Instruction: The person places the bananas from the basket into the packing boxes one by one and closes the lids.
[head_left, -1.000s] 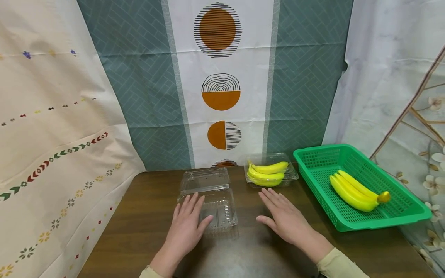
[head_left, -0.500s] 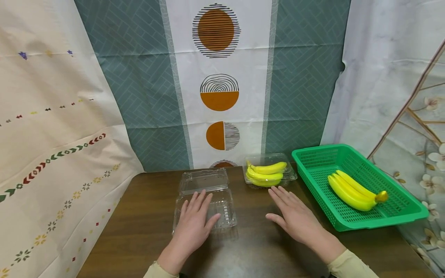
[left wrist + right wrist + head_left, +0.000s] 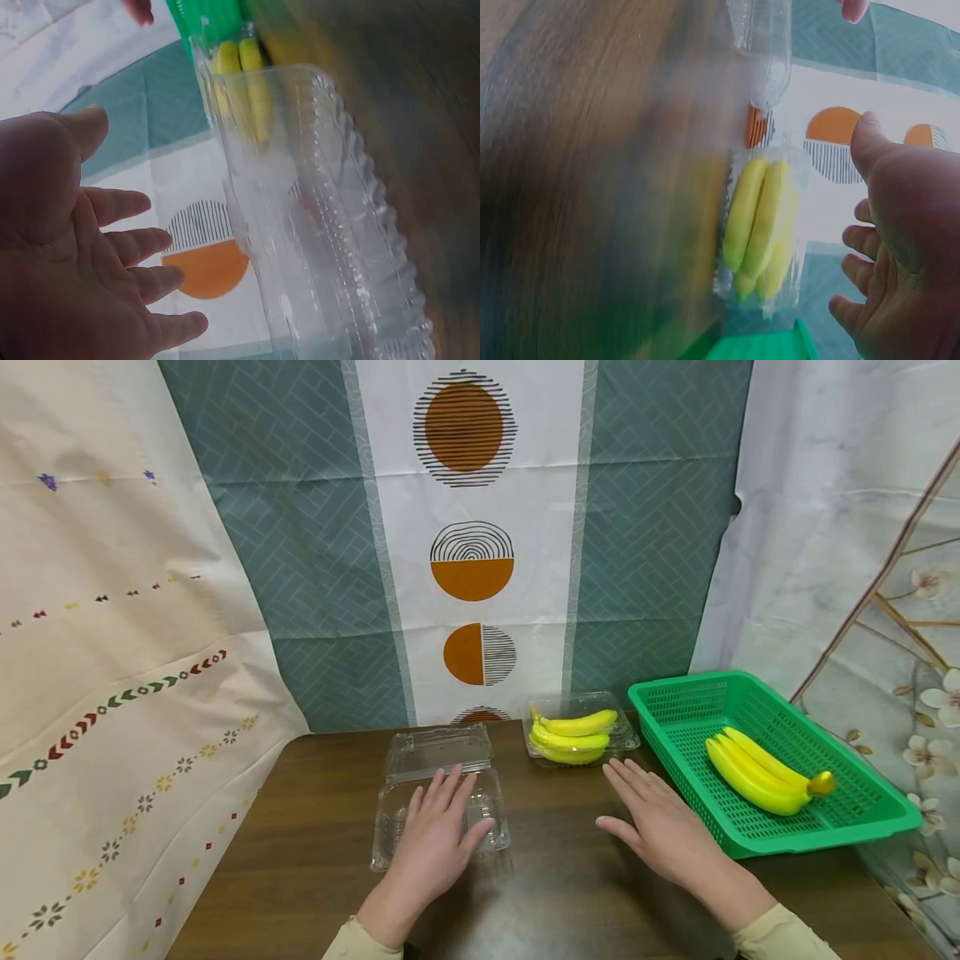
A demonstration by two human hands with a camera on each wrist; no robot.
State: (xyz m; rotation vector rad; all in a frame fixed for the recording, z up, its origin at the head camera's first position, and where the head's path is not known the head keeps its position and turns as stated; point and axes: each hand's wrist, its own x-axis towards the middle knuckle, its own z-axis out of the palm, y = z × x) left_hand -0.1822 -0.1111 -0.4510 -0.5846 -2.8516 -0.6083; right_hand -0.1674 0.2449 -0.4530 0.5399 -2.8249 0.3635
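Note:
A clear plastic clamshell container point(image 3: 438, 753) lies on the table with its lid laid back. My left hand point(image 3: 438, 835) hovers over its base, fingers straight and spread; the left wrist view shows nothing in the palm, and the hand covers part of the base. My right hand point(image 3: 667, 822) is held above the table between the containers and the green basket point(image 3: 795, 843), fingers extended and holding nothing. Inside the basket lies a bunch of yellow bananas point(image 3: 761, 774). Another banana bunch point(image 3: 761, 217) sits in a second clear container point(image 3: 628, 739) at the back.
The brown wooden table point(image 3: 300, 852) ends at a patterned cloth point(image 3: 480, 568) hanging behind it. A cream cloth point(image 3: 127, 718) hangs on the left and a flowered one point(image 3: 900, 635) on the right, close by the basket.
Both hands have shifted to the right, the left one across the container base, the right one toward the basket. The view has moved slightly; containers, basket and bananas have stayed put.

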